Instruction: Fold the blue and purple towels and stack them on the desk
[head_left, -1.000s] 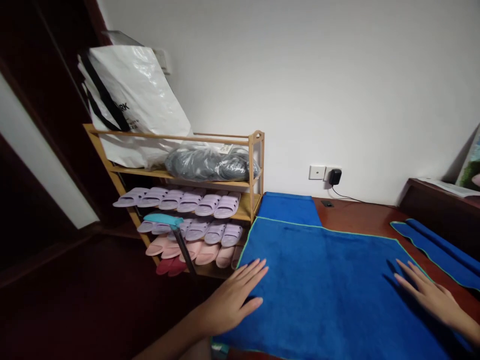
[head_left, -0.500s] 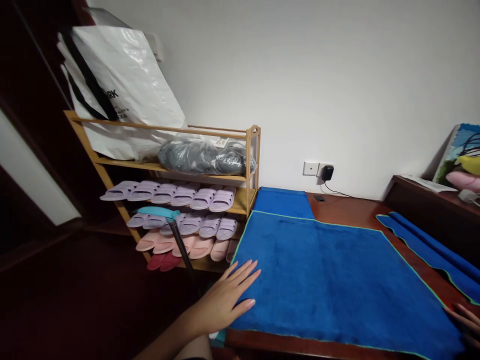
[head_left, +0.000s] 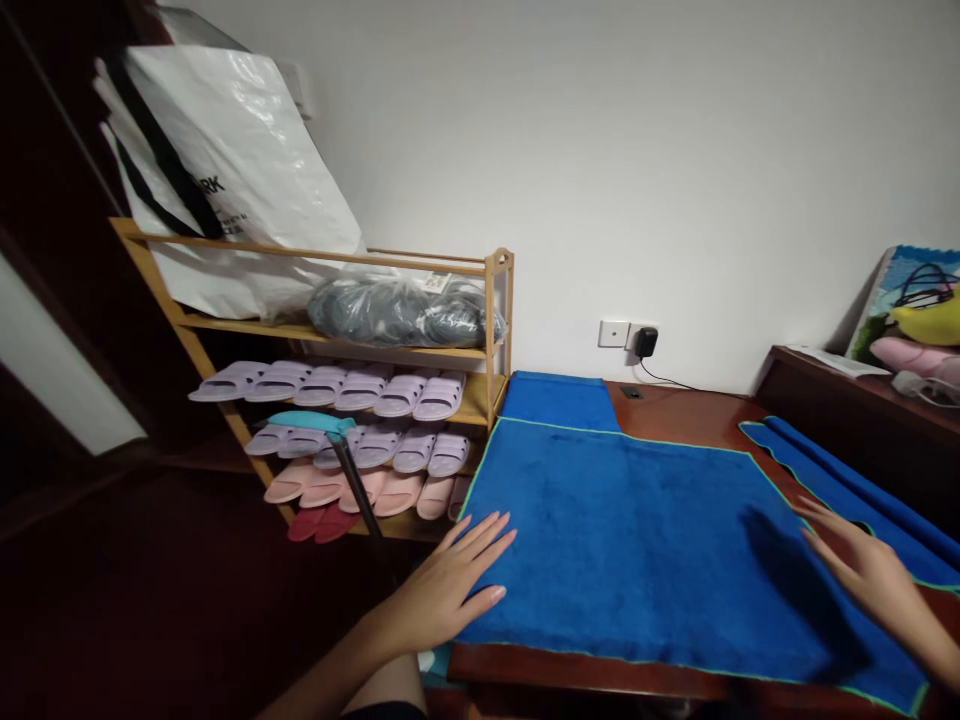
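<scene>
A blue towel with a green edge lies spread flat on a dark red-brown wooden table. My left hand rests palm down on its left edge, fingers stretched out and apart. Over the towel's right edge, my right hand hovers with its fingers extended and nothing in them, casting a shadow on the cloth. Behind the spread towel lies a folded blue cloth. Another blue towel, folded lengthwise, lies along the table's right side.
At left stands a wooden shoe rack with several purple slippers, pink slippers and a white bag. A black adapter is plugged into the wall. A raised ledge borders the right side; a turquoise-topped pole stands before the rack.
My right hand has come in from the lower right corner and moved up and left above the towel's right edge. My left hand stays on the left edge. The view has shifted slightly.
</scene>
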